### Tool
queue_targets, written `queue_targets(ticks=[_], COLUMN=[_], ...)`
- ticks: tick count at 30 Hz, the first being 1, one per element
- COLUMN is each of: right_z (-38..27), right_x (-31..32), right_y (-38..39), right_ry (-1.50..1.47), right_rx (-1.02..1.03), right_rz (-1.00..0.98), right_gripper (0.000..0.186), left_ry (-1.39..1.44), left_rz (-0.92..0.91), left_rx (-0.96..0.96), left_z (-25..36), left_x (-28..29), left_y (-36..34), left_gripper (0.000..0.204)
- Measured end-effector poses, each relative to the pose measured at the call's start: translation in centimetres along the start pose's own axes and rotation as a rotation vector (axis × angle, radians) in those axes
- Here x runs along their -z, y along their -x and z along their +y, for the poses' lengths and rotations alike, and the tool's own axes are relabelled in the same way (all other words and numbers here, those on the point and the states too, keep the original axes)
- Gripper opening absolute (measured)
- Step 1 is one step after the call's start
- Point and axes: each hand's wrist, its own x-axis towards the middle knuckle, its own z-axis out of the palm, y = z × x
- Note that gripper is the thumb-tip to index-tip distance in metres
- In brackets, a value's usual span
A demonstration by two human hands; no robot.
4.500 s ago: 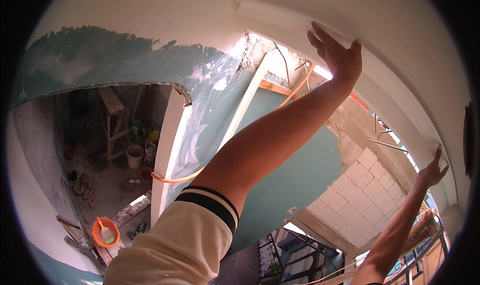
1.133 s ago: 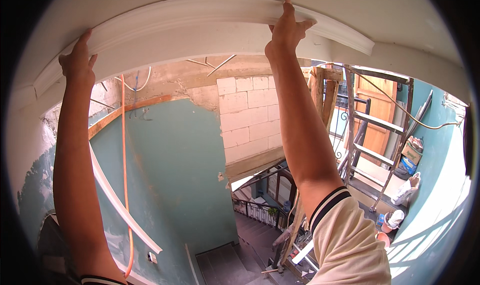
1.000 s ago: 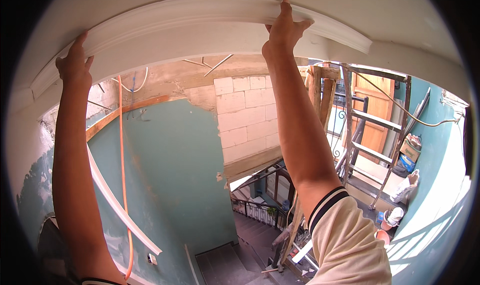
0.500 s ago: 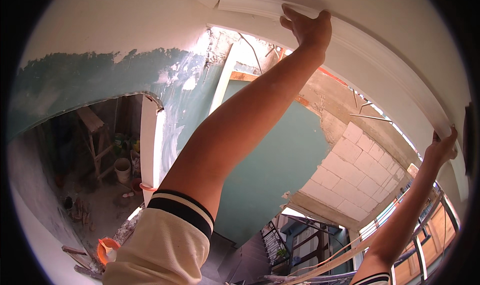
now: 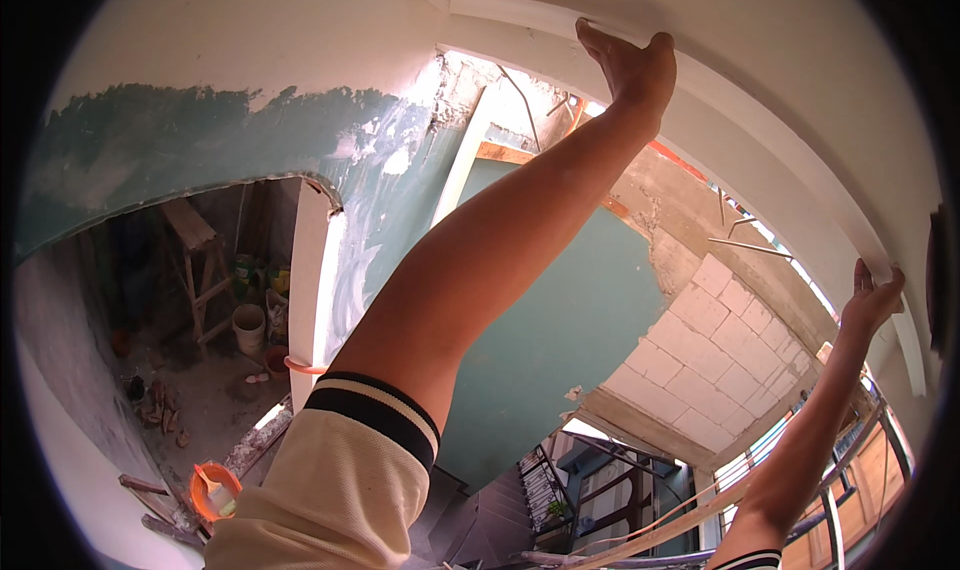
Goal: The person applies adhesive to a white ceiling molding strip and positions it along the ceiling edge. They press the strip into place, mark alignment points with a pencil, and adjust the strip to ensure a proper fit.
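Observation:
A long white strip of ceiling moulding (image 5: 765, 115) runs along the corner where the wall meets the ceiling, its length bent by the lens. Raised overhead, my left hand (image 5: 632, 68) grips it toward its far left end, thumb and fingers apart around its lower edge. My right hand (image 5: 874, 298) holds the same strip near its other end, fingertips up against it. Both arms are stretched up. Some fingers are hidden behind the moulding, and whether the strip touches the ceiling all along I cannot tell.
Down left, an arched opening (image 5: 318, 185) shows a wooden trestle (image 5: 198, 255) and a white bucket (image 5: 249, 325). An orange bucket (image 5: 212, 492) stands below. Stairs (image 5: 495, 520) lie far beneath, with metal railings (image 5: 835, 515) at lower right. Bare rods (image 5: 750, 247) stick out of the wall.
The moulding has tilted, its ridged face now looking smoother. My left hand's fingers have shifted on it, and my right hand sits slightly lower in the view. The view has moved slightly.

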Motion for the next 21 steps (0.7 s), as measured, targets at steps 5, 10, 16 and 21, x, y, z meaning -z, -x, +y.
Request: queue_targets(ticks=[5, 10, 16, 21], right_z=[1.6, 3.4, 3.1, 2.4], right_x=[2.4, 1.8, -2.0, -0.5], right_y=[-1.6, -0.4, 1.2, 0.4], right_ry=[0.119, 0.101, 0.165, 0.237], right_rx=[0.077, -0.110, -0.233, -0.229], right_rz=[-0.247, -0.094, -0.012, -0.031], right_gripper=[0.051, 0.070, 0.091, 0.098], left_ry=[-0.095, -0.021, -0.054, -0.034], left_rz=[0.033, -0.028, -0.045, -0.070], left_rx=[-0.074, -0.033, -0.046, -0.036], left_z=[-3.1, -5.7, -3.7, -4.7], left_x=[-0.1, -0.4, 1.5, 0.3], left_y=[-1.3, -4.0, -3.8, -3.8], left_gripper=[0.108, 0.107, 0.106, 0.103])
